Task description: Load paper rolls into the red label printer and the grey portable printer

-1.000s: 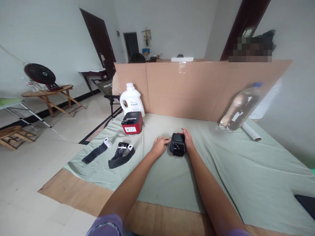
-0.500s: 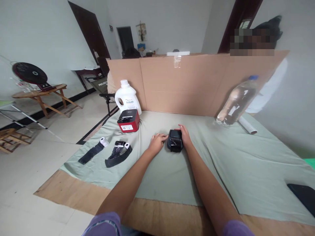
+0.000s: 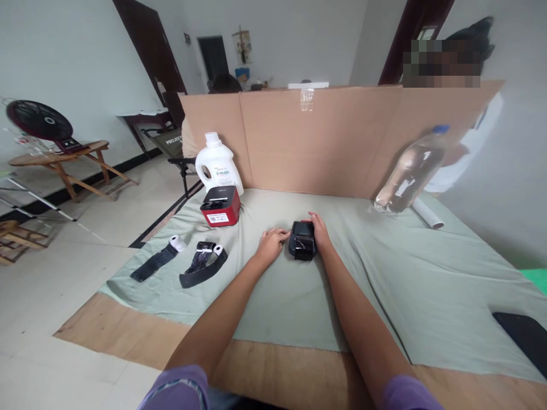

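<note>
A small black device (image 3: 301, 246) with a shiny wrapped lower part lies on the green cloth (image 3: 405, 273) in the middle of the table. My right hand (image 3: 319, 232) is curled against its right side and grips it. My left hand (image 3: 270, 244) rests on the cloth at its left side, fingers bent and fingertips touching the device.
A red and black box-shaped device (image 3: 220, 208) and a white jug (image 3: 217, 168) stand at the back left. Two paper rolls with dark strips (image 3: 179, 263) lie left. A clear bottle (image 3: 409, 173) leans on the cardboard wall (image 3: 325, 142). A black flat object (image 3: 523, 336) lies at right. A person stands behind the wall.
Both hands stay at the black device. The view has shifted slightly, so everything sits a little lower-left in the picture.
</note>
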The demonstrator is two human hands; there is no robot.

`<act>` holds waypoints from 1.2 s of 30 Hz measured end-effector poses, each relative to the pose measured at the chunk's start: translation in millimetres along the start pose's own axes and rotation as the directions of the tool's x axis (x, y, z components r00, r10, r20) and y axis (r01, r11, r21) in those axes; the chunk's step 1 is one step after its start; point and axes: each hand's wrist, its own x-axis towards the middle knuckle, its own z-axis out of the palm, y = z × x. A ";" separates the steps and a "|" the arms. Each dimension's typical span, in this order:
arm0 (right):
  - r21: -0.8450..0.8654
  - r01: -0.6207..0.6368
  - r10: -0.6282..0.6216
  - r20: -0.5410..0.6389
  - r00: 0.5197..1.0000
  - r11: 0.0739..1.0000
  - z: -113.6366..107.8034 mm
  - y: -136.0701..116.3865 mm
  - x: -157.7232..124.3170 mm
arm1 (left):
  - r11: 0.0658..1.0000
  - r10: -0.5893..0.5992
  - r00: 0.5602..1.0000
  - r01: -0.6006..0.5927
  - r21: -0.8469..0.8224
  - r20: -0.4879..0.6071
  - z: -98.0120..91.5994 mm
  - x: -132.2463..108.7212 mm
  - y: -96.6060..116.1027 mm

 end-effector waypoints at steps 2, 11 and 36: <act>0.000 0.001 -0.001 -0.002 1.000 1.000 0.3 0.0 -0.1 | 1.000 0.003 1.000 -0.003 0.009 -0.004 0.4 -0.1 0.0; -0.010 0.006 -0.006 -0.005 1.000 1.000 -0.2 0.7 1.7 | 1.000 0.021 0.999 -0.020 0.019 -0.028 4.8 0.1 -2.9; 0.094 -0.014 0.020 -0.066 0.998 0.995 -5.4 7.0 3.8 | 0.950 -0.018 0.996 -0.010 -0.312 -0.086 1.4 -11.1 12.2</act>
